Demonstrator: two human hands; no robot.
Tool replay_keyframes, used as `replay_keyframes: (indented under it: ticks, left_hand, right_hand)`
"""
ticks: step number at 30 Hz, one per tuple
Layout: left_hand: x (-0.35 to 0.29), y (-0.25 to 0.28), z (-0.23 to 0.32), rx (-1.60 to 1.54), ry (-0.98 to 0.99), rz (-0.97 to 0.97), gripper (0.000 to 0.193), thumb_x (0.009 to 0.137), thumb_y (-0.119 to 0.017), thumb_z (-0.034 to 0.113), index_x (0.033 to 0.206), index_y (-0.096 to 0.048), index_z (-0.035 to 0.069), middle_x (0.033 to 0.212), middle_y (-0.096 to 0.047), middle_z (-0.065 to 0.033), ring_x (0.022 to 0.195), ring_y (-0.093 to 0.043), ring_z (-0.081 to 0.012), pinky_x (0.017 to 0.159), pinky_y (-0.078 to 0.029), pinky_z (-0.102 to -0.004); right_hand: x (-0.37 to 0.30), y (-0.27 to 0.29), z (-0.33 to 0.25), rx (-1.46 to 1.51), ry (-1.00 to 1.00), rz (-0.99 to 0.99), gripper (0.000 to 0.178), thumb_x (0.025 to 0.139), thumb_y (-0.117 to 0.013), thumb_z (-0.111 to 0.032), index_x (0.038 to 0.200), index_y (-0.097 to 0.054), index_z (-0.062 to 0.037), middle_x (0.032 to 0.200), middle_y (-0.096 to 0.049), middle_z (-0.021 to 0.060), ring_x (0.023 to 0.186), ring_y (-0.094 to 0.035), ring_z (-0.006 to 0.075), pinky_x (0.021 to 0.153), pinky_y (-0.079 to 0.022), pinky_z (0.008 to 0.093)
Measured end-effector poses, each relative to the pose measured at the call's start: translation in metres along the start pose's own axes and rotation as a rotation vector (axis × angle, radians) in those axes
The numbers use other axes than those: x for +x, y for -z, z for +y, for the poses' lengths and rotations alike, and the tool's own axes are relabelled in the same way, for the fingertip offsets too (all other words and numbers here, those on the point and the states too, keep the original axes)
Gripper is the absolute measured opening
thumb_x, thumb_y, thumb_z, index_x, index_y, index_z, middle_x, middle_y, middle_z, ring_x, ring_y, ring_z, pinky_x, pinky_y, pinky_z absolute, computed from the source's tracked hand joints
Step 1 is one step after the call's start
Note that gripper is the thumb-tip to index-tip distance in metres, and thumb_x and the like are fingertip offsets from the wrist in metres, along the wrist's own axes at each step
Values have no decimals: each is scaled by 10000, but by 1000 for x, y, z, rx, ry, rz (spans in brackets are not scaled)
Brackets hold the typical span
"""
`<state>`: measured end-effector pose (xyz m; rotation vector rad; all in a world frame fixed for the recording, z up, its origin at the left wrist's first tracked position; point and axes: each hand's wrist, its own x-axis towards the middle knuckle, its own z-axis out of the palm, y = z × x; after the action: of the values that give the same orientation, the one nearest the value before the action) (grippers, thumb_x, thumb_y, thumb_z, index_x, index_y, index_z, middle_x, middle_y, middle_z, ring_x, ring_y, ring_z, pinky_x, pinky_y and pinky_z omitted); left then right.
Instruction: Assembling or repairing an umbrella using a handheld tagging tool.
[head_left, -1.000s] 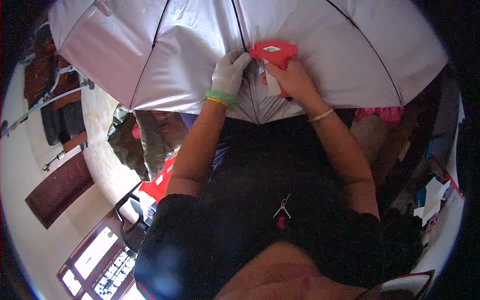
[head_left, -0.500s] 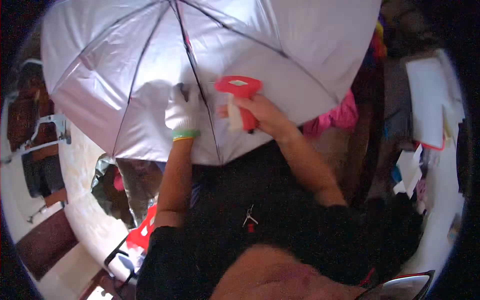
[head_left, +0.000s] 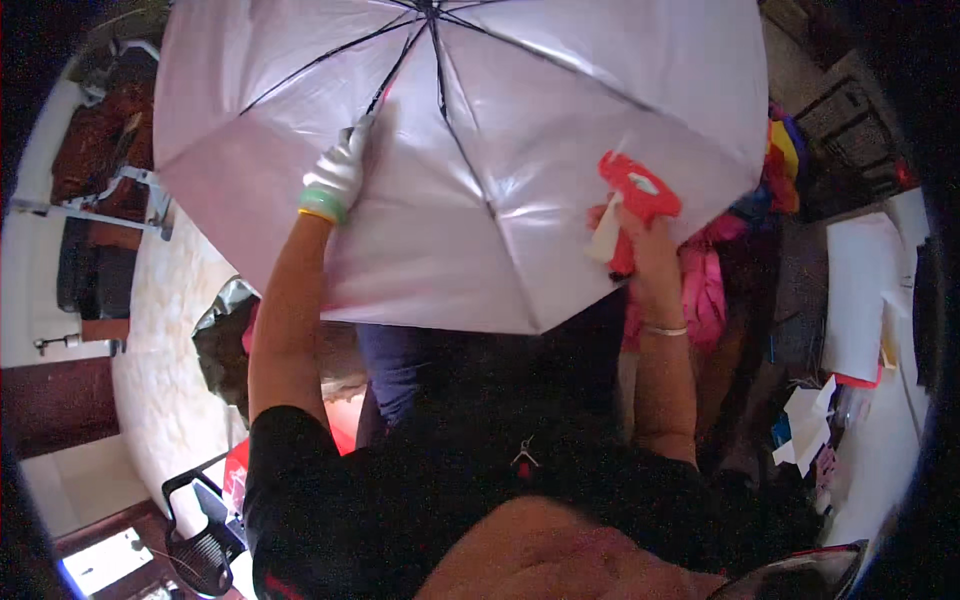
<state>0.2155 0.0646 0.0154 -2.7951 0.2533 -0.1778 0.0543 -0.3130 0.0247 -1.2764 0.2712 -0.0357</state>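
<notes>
An open umbrella [head_left: 420, 250], its silvery inner side facing me, spreads across the upper middle with black ribs running out from the hub. My left hand [head_left: 338, 170], in a white knit glove with grey fingertips and a green cuff, closes around a rib [head_left: 395, 72] left of centre. My right hand [head_left: 640, 232] is bare and wrapped round a red tagging gun [head_left: 655, 200] with a pale trigger. It holds the gun over the right part of the canopy, close to the near right edge. The fingertips of my left hand are partly hidden.
Bright pink cloth [head_left: 702, 295] lies beyond the canopy's right edge, near a multicoloured bundle [head_left: 783, 160]. Farther right is a white board-like sheet [head_left: 858, 290] with papers below it. A white metal frame [head_left: 120, 195] stands at the left. A black plastic basket [head_left: 200, 545] is at lower left.
The canopy has shifted right, with more of the hub in sight. My left hand has moved up and left onto a rib. My right hand has carried the tagging gun right.
</notes>
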Motion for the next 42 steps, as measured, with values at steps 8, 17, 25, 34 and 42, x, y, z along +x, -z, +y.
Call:
replay_keyframes:
  ticks: [8,17,25,34,42]
  left_hand:
    - [-1,3,44,-471,99,209,479,839,-572,420,1188,-530,94,1063,-607,-142,829,-610,-335,775,-500,-407]
    - [26,6,142,-625,283,109,322,809,-563,379,867,-632,69,868,-645,-181,817,-627,-350,729,-487,-434]
    - [37,-18,160,-480,236,215,337,825,-561,373,973,-580,71,853,-626,-163,746,-633,-322,670,-500,-442]
    - [33,-40,156,-1548,334,179,231,839,-615,214,907,-629,-6,769,-647,-89,644,-592,-158,610,-485,-294]
    - [35,-25,156,-1761,424,86,208,831,-626,169,901,-619,-27,747,-616,-37,623,-536,-94,575,-453,-242]
  right_hand:
    - [15,-19,74,-6,-68,-55,295,891,-485,-126,1159,-491,0,856,-644,123,751,-641,204,608,-531,316]
    - [131,-67,66,-545,17,-234,268,870,-533,-170,1083,-531,-8,893,-644,92,755,-621,147,636,-499,286]
    - [194,-67,86,-458,86,-376,330,863,-526,-185,1144,-520,-11,926,-660,105,798,-636,168,688,-503,283]
    - [182,-74,97,-198,32,-312,323,847,-543,-179,1124,-542,-12,886,-667,88,697,-636,162,614,-501,291]
    - [161,-90,90,-643,230,-169,272,834,-562,-204,1035,-587,-22,770,-651,65,564,-596,140,530,-472,295]
